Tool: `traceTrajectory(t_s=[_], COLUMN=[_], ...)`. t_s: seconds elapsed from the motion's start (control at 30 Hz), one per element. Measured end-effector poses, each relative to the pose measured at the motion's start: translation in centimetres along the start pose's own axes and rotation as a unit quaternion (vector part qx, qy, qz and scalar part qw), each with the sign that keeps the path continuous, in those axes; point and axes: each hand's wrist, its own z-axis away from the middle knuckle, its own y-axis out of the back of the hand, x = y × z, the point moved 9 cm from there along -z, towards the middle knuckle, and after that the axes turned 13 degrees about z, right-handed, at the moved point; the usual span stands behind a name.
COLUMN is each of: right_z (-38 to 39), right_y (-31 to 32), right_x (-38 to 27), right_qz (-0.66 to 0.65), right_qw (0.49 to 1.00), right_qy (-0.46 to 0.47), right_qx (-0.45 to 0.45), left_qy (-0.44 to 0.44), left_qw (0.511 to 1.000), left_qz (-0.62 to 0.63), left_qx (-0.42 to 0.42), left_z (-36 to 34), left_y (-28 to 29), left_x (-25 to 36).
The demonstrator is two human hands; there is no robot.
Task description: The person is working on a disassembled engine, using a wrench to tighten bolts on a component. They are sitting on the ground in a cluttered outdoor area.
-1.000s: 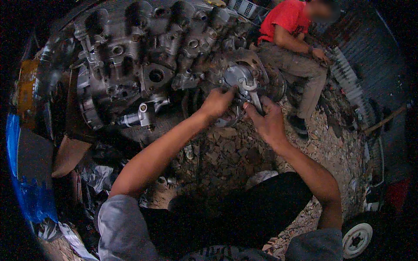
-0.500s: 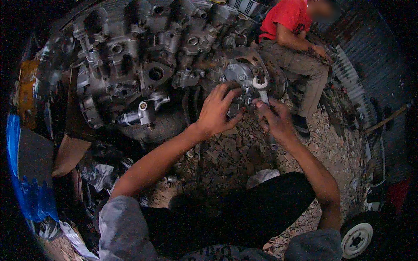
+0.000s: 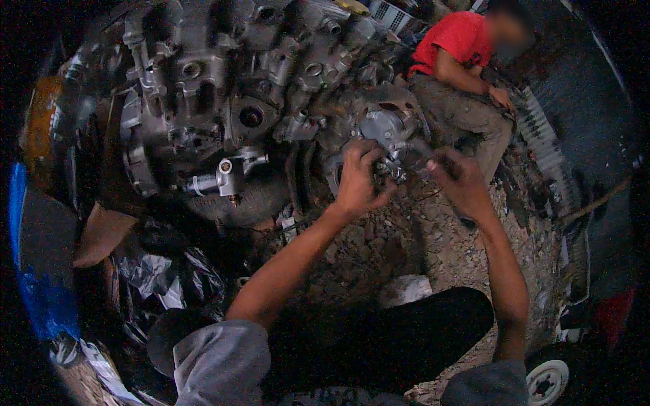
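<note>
Metal cover, rounded, dull grey, bolted; left grip spread apart; right grip too blurred to tell.

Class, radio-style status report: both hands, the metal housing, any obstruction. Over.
Left hand at lower side of silver housing, contact unclear. Right hand gripping motion-blurred grey tool. Left fingers partly block view of housing.

White wheel, brown cardboard
</note>
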Motion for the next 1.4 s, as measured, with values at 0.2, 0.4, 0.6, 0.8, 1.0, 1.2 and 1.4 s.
traceTrajectory(t_s=[0.2,0.4,0.6,0.8,1.0,1.2,1.4], right_z=[1.0,-0.7,1.3,-0.3,1.6,-0.3,2.2], right_y=[-0.1,3.1,-0.1,2.5,0.8,2.0,-2.6], right_x=[-0.9,5.5,-1.6,0.3,-2.0,3.8,-0.6], right_qz=[0.123,-0.104,0.131,-0.028,0.189,-0.005,0.153], right_qw=[0.970,0.981,0.974,0.995,0.930,0.988,0.955], right_qy=[0.188,-0.117,0.170,-0.050,0.260,-0.004,0.242], right_qx=[0.093,0.118,0.067,0.082,0.178,0.152,0.083], left_qy=[0.004,-0.004,-0.007,0.013,0.022,-0.010,-0.011], left_qw=[0.998,0.998,0.999,1.000,0.999,0.998,0.998], left_qz=[0.028,0.011,0.001,0.010,0.020,0.026,0.047], left_qx=[0.061,0.057,0.038,0.026,0.031,0.061,0.032], left_z=[0.2,0.2,0.6,1.3,1.2,0.7,1.1], left_y=[-0.8,-0.8,-1.3,-1.4,-1.8,-0.9,-1.4], left_x=[0.0,-0.5,-0.8,-1.7,-1.6,-0.7,-1.5])
